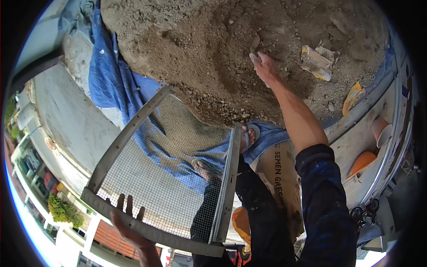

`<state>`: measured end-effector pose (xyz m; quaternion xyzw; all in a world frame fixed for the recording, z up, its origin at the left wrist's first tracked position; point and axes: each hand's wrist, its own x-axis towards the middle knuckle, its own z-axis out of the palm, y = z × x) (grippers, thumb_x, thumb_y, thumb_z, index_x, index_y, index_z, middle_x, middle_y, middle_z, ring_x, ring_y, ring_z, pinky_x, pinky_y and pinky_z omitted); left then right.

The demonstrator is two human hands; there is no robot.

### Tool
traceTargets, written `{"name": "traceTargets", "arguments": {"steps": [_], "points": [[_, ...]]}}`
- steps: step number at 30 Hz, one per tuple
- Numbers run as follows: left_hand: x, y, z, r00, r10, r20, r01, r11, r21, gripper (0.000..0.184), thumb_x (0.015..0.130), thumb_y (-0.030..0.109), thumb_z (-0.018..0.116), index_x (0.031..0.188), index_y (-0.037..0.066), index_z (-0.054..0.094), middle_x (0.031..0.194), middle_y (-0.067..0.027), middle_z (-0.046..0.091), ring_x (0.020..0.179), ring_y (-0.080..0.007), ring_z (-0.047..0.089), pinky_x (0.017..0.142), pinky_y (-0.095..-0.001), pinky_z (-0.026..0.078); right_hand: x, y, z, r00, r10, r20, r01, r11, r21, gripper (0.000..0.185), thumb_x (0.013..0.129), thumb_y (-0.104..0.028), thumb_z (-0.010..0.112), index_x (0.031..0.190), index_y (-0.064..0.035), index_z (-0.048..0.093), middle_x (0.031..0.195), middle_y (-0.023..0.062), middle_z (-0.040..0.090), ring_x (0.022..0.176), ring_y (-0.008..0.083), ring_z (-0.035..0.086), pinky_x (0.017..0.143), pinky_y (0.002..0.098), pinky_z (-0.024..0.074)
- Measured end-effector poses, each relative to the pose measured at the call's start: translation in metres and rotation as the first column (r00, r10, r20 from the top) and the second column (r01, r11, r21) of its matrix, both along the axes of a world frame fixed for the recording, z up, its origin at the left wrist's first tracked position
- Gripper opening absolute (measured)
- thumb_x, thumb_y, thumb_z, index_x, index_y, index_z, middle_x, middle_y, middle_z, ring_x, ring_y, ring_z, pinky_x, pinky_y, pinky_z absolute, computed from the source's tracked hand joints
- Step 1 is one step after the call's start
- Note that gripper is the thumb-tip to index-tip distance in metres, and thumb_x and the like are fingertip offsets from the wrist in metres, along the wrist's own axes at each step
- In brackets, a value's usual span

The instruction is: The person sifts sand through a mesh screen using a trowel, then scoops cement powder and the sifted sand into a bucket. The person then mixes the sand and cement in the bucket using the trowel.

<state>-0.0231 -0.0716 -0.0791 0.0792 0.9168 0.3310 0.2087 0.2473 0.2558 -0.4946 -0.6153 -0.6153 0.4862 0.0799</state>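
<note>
My left hand (pixel 131 224) grips the near rim of a framed wire-mesh sieve (pixel 153 239), its fingers spread over the edge. The sieve is tilted, and its far end rests against the foot of a large sand heap (pixel 178 49). Over the heap, my right hand (pixel 265 69) is closed on what looks like a small, dusty trowel (pixel 255 43). The tool's handle is mostly hidden by the fingers. Through the mesh, loose sand and one of my feet show.
A blue tarp (pixel 109 80) borders the heap. Torn paper (pixel 318 62) and a yellow scrap (pixel 352 99) lie on the sand. A cement bag (pixel 279 178) lies by my leg. An orange piece (pixel 361 163) and a pinkish pot (pixel 381 132) stand at right.
</note>
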Motion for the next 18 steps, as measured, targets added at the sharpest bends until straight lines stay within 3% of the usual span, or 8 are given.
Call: {"name": "traceTargets", "arguments": {"steps": [1,3,4,9,10,11,15,18], "points": [[0.000,-0.005,-0.002,0.982,-0.179,-0.060,0.176,0.984,-0.038,0.077,0.091,0.048,0.052,0.150,0.010,0.021,0.139,-0.0242,0.046,0.117,-0.0387,0.058,0.071,-0.0400,0.058,-0.001,-0.006,0.006,0.997,-0.075,-0.025,0.073,0.994,-0.085,0.073,0.097,-0.053,0.047,0.135,0.0085,0.047,0.135,0.0297,0.051,0.125,0.0408,0.051,0.107,0.0398,0.0395],[0.000,-0.002,0.000,1.000,-0.020,0.000,0.020,1.000,-0.020,0.076,0.093,0.052,0.047,0.150,0.009,0.020,0.139,-0.0227,0.046,0.119,-0.0379,0.056,0.074,-0.0421,0.057,0.010,-0.021,0.030,1.000,0.012,-0.010,-0.011,0.998,0.054,0.066,0.096,-0.049,0.050,0.129,0.0083,0.053,0.131,0.0292,0.055,0.123,0.0405,0.052,0.105,0.0387,0.0421],[0.005,0.020,0.005,0.971,0.199,0.129,-0.198,0.980,-0.020,0.069,0.096,0.055,0.036,0.148,0.010,0.027,0.143,-0.0164,0.043,0.129,-0.0332,0.047,0.096,-0.0498,0.043,0.015,-0.024,0.057,0.995,0.090,-0.052,-0.089,0.996,0.022,0.061,0.096,-0.045,0.053,0.125,0.0081,0.056,0.124,0.0293,0.058,0.117,0.0412,0.056,0.100,0.0399,0.0453],[0.011,0.044,0.013,0.954,0.250,0.167,-0.262,0.964,0.051,0.077,0.093,0.054,0.044,0.149,0.006,0.022,0.143,-0.0179,0.041,0.130,-0.0328,0.045,0.097,-0.0510,0.041,0.043,-0.118,0.161,0.900,0.432,-0.053,-0.392,0.857,0.334,0.036,0.091,-0.032,0.063,0.099,0.0035,0.063,0.088,0.0235,0.067,0.078,0.0406,0.066,0.066,0.0462,0.0533],[0.011,0.044,0.013,0.951,0.254,0.179,-0.268,0.962,0.057,0.077,0.093,0.054,0.045,0.149,0.007,0.021,0.143,-0.0182,0.041,0.130,-0.0328,0.045,0.097,-0.0515,0.041,0.044,-0.140,0.185,0.838,0.533,-0.119,-0.509,0.841,0.181,0.032,0.090,-0.032,0.063,0.090,-0.0002,0.060,0.080,0.0206,0.066,0.072,0.0395,0.065,0.061,0.0457,0.0530],[0.011,0.044,0.013,0.947,0.258,0.191,-0.273,0.960,0.061,0.078,0.092,0.053,0.047,0.149,0.007,0.019,0.143,-0.0185,0.040,0.130,-0.0328,0.044,0.097,-0.0521,0.041,0.038,-0.157,0.228,0.822,0.549,-0.152,-0.516,0.830,0.210,0.030,0.091,-0.031,0.063,0.085,-0.0030,0.054,0.074,0.0180,0.063,0.067,0.0381,0.064,0.057,0.0444,0.0522],[0.009,0.041,0.011,0.942,0.269,0.201,-0.291,0.953,0.085,0.075,0.093,0.049,0.049,0.149,0.009,0.020,0.143,-0.0185,0.040,0.129,-0.0325,0.045,0.097,-0.0544,0.039,0.035,-0.202,0.334,0.750,0.595,-0.289,-0.615,0.788,0.028,0.028,0.088,-0.029,0.067,0.092,-0.0035,0.056,0.077,0.0143,0.065,0.065,0.0338,0.065,0.054,0.0425,0.0525],[0.008,0.040,0.012,0.940,0.277,0.197,-0.298,0.950,0.087,0.072,0.093,0.047,0.049,0.148,0.010,0.022,0.140,-0.0176,0.042,0.127,-0.0321,0.046,0.095,-0.0530,0.039,0.045,-0.185,0.353,0.882,0.453,-0.129,-0.458,0.889,-0.004,0.026,0.086,-0.026,0.071,0.093,-0.0035,0.061,0.076,0.0158,0.065,0.064,0.0346,0.066,0.053,0.0434,0.0517]]}}
